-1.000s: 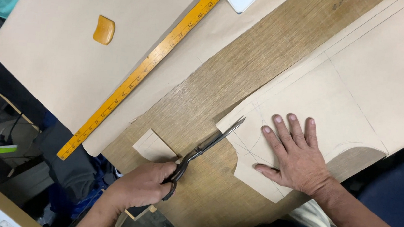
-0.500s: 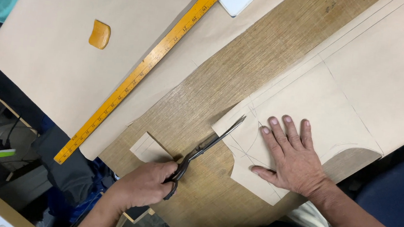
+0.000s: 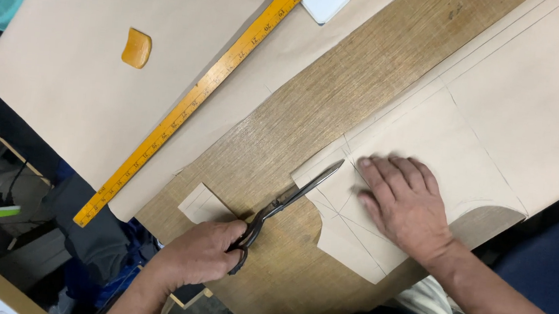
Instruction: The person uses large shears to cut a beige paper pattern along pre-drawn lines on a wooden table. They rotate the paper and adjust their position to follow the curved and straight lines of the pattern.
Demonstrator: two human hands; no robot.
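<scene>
Seen from above, the left hand (image 3: 205,252) grips the handles of dark scissors (image 3: 286,198) near the table's (image 3: 370,70) near edge, blades closed or nearly so, tips at the edge of a tan paper pattern piece (image 3: 444,152). The right hand (image 3: 405,203) lies open and flat on that paper, apparently to keep it from shifting. A yellow ruler (image 3: 197,94) lies diagonally across a larger sheet (image 3: 65,41) by an orange chalk piece (image 3: 137,48). The ruler's far end is cut off, and the pencil lines are faint.
</scene>
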